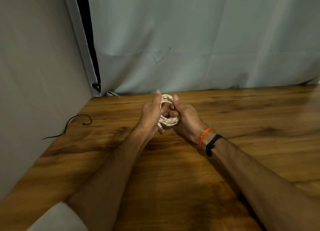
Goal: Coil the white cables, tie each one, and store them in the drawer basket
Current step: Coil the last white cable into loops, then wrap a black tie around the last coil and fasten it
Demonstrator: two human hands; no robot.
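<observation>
A white cable [167, 109], wound into a small ring, is held up just above the tabletop [225, 161] by both hands. The left hand [150, 112] is curled around the left side of the ring, and the right hand [183, 117] is closed on the right side, with fingers poked through the middle. A plug end [160, 128] hangs out under the left hand. The ring could spring open if the hold is let go too soon, since no tie can be seen on it yet. The loose plug end could also slip and pull a loop out. A thin dark cord [72, 125] lies well apart, near the left edge. No drawer or basket can be seen, and no other white cables. Much of the ring is hidden behind the fingers.
</observation>
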